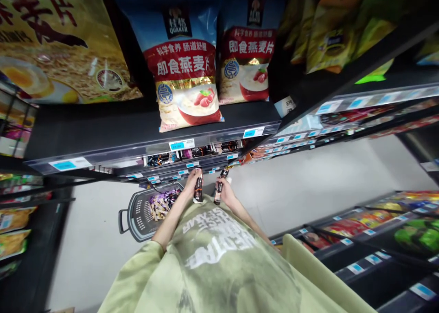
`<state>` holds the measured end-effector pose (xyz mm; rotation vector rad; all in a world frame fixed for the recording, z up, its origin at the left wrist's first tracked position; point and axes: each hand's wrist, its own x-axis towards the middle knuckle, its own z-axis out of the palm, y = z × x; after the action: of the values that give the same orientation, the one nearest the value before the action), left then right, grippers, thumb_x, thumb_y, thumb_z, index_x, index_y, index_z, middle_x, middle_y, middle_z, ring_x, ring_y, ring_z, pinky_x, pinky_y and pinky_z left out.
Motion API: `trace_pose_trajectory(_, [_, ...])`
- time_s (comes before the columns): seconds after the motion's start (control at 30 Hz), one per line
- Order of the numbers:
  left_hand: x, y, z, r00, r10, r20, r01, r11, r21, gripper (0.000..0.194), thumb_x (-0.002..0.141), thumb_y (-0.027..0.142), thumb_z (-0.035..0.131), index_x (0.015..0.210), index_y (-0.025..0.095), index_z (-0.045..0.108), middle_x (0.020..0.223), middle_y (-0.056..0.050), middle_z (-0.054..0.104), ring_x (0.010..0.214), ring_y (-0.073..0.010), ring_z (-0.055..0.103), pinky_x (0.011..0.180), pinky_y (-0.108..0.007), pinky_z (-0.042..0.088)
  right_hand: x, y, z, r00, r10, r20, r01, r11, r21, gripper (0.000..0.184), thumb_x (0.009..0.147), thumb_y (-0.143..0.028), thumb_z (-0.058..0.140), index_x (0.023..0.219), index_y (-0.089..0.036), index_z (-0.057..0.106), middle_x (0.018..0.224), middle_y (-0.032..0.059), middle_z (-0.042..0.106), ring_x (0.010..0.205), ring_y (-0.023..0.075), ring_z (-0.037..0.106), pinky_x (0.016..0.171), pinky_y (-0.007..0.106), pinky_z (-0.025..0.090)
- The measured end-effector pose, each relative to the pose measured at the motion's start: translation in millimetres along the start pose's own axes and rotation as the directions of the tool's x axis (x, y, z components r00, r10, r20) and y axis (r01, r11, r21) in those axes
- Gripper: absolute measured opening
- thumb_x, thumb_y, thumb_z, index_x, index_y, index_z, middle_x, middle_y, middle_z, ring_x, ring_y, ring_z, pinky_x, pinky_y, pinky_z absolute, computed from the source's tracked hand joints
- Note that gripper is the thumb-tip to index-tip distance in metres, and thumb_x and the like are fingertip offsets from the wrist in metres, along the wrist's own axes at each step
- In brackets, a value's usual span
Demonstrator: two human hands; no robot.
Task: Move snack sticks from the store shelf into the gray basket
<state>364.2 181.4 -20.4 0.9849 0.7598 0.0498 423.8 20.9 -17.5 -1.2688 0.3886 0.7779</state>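
Note:
In the head view my left hand (192, 181) is closed around a narrow dark snack bar (198, 188), held upright in front of my shirt. Close beside it, my right hand (225, 189) grips another dark wrapped snack bar (219, 190), tilted slightly. The two bars are apart from each other. Just beyond my hands is a lower shelf with similar dark packets (200, 152). Down to the left, a grey basket (139, 212) on the floor holds a purple and cream pile of wrapped snacks (163, 204).
Large oatmeal bags (190, 75) stand on the upper shelf (103, 125) before me, its edge carrying price tags. Yellow packets (331, 34) sit on the right. Another stocked shelf (363, 244) lies at lower right. Pale floor (305, 180) runs between the shelves.

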Motion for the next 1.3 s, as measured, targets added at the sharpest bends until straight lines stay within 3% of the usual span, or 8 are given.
trace_pose_trajectory(0.17, [-4.0,0.5,5.1,0.992,-0.002,0.123,-0.017,0.988,0.155,0.049,0.064,0.041,0.087,0.096,0.019,0.058,0.083,0.003,0.065,0.052,-0.0055,0.053,0.049,-0.019,0.044,4.9,-6.6,-1.3,0.998,0.007,-0.06,0.007,0.974,0.228,0.024,0.065,-0.03,0.081,0.079,-0.022,0.064,0.071,-0.0025,0.069,0.062,0.0142,0.062,0.053,0.024,0.051])
trace_pose_trajectory(0.27, [-4.5,-2.2,6.9,0.98,-0.028,0.199,-0.037,0.947,0.318,0.054,0.062,0.037,0.089,0.103,0.017,0.059,0.092,-0.002,0.071,0.052,-0.0067,0.055,0.048,-0.02,0.044,7.5,-11.5,-4.4,0.993,-0.049,-0.105,0.07,0.974,0.214,0.023,0.069,-0.033,0.082,0.083,-0.023,0.067,0.084,0.0005,0.075,0.074,0.0175,0.069,0.064,0.028,0.058])
trace_pose_trajectory(0.43, [-5.6,-8.9,8.7,0.96,-0.058,0.276,-0.114,0.816,0.566,0.054,0.063,0.037,0.088,0.105,0.015,0.062,0.071,0.003,0.066,0.042,-0.008,0.05,0.04,-0.019,0.037,10.6,-17.5,-9.8,0.982,-0.134,-0.131,0.157,0.971,0.181,0.029,0.069,-0.043,0.085,0.084,-0.024,0.068,0.088,0.0003,0.077,0.081,0.0191,0.072,0.071,0.03,0.06])
trace_pose_trajectory(0.63, [-6.5,-5.9,11.4,0.973,0.002,0.23,-0.126,0.842,0.524,0.052,0.064,0.035,0.086,0.106,0.016,0.061,0.064,0.006,0.059,0.043,-0.0081,0.049,0.041,-0.019,0.037,15.7,-19.4,-17.3,0.988,-0.119,-0.096,0.137,0.968,0.21,0.058,0.08,-0.075,0.055,0.096,-0.021,0.067,0.095,0.0066,0.077,0.084,0.0204,0.072,0.069,0.031,0.059])
trace_pose_trajectory(0.87, [-5.9,-1.5,10.4,0.984,-0.005,0.18,-0.078,0.889,0.45,0.049,0.064,0.037,0.086,0.099,0.017,0.058,0.062,0.006,0.058,0.04,-0.0071,0.045,0.039,-0.019,0.034,20.7,-18.7,-28.7,0.883,-0.268,-0.385,0.343,0.929,0.14,0.035,0.072,-0.046,0.075,0.092,-0.022,0.062,0.08,-0.0023,0.072,0.067,0.0126,0.066,0.06,0.023,0.054])
trace_pose_trajectory(0.97, [-5.3,-0.4,9.2,0.994,0.007,0.112,-0.055,0.901,0.43,0.049,0.062,0.04,0.087,0.095,0.018,0.057,0.066,0.006,0.059,0.041,-0.0066,0.046,0.04,-0.019,0.036,20.0,-27.9,-37.9,0.919,-0.273,-0.285,0.311,0.945,0.098,0.035,0.066,-0.042,0.081,0.086,-0.02,0.063,0.077,-0.0022,0.071,0.065,0.0126,0.065,0.063,0.025,0.057])
trace_pose_trajectory(1.1, [-6.1,1.2,8.5,0.996,0.014,0.087,-0.052,0.892,0.449,0.051,0.063,0.044,0.086,0.097,0.018,0.059,0.068,0.005,0.06,0.043,-0.0068,0.046,0.04,-0.02,0.038,17.2,-38.0,-48.2,0.984,-0.166,-0.067,0.168,0.985,0.036,0.036,0.058,-0.031,0.09,0.071,-0.019,0.058,0.063,-0.0027,0.067,0.065,0.0167,0.07,0.07,0.032,0.062])
trace_pose_trajectory(1.3, [0.1,-9.0,2.6,0.975,-0.009,0.222,-0.107,0.856,0.506,0.057,0.065,0.048,0.085,0.107,0.018,0.059,0.083,-0.001,0.07,0.042,-0.0067,0.048,0.04,-0.021,0.039,29.3,-53.5,-56.7,0.958,-0.264,-0.115,0.267,0.964,0.012,0.034,0.063,-0.024,0.088,0.061,-0.019,0.054,0.055,-0.0025,0.063,0.06,0.0156,0.069,0.071,0.031,0.063])
